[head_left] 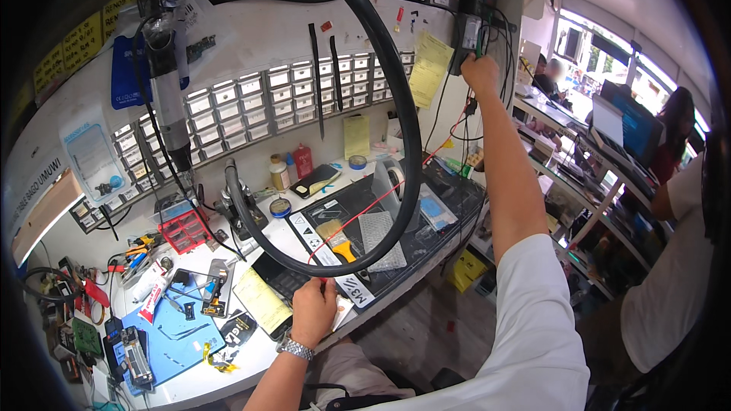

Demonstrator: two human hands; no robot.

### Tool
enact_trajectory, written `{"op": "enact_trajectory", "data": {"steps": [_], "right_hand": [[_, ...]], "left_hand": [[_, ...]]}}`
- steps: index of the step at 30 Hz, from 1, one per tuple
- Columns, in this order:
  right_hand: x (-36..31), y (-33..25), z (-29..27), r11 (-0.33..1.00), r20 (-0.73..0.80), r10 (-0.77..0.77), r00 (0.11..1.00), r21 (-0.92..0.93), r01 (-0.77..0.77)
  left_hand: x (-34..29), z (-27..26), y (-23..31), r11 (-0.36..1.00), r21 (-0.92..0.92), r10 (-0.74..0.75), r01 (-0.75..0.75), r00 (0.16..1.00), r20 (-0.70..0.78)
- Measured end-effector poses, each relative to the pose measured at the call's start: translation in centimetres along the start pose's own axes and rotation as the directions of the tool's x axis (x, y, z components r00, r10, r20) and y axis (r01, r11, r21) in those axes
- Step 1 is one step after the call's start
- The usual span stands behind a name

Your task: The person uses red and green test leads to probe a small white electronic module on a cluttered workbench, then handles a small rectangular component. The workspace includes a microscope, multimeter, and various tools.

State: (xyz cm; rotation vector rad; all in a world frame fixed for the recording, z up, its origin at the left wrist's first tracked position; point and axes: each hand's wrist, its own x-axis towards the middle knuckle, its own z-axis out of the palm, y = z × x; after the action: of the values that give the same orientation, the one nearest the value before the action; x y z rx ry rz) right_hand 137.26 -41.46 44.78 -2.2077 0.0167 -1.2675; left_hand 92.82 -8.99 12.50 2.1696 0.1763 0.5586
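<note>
My right hand (480, 74) is stretched out to the far right, its fingers closed at the lower edge of a dark wall-mounted box (470, 33) with a light front; what they grip is hidden. A thin red cable (371, 204) slants down from near that box to the bench front. There my left hand (314, 309), with a metal watch (295, 347) on its wrist, is closed around the cable's red end. Beside it lie a yellow note sheet (263, 298) and a black work mat (426, 247) bearing a yellow-handled brush (337, 243) and bubble wrap (382, 240).
A thick black hose (411, 137) loops over the bench in front of me. Small parts drawers (247, 106) line the back wall. Phone parts and tools lie on a blue mat (179, 346) at left, near a red drawer box (184, 230). Another person's arm (678, 198) is at right.
</note>
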Motion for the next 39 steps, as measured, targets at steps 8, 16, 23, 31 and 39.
{"op": "enact_trajectory", "data": {"steps": [8,16,23,31,39], "right_hand": [[3.8,1.4,0.4,0.252,0.651,0.363,0.667,0.62,-0.743],[1.3,1.3,-1.7,0.134,0.644,0.227,0.731,0.722,-0.678],[-20.8,-1.7,-7.7,0.123,0.431,0.004,0.902,0.895,-0.429],[-50.5,-4.7,-10.8,0.31,0.621,-0.056,0.782,0.755,-0.578],[-55.4,-3.0,-9.6,0.521,0.594,-0.149,0.791,0.727,-0.447]], "left_hand": [[-0.1,0.2,-0.6,1.0,0.004,0.025,-0.025,1.0,-0.007],[0.4,-0.3,0.3,0.997,0.074,0.023,-0.024,1.0,0.008],[0.9,0.3,-2.2,0.981,-0.14,-0.126,0.132,0.991,0.05],[1.3,0.0,-2.0,0.933,-0.198,-0.265,0.3,0.946,0.187],[0.9,-0.2,-1.7,0.975,-0.078,-0.194,0.208,0.968,0.159]]}}
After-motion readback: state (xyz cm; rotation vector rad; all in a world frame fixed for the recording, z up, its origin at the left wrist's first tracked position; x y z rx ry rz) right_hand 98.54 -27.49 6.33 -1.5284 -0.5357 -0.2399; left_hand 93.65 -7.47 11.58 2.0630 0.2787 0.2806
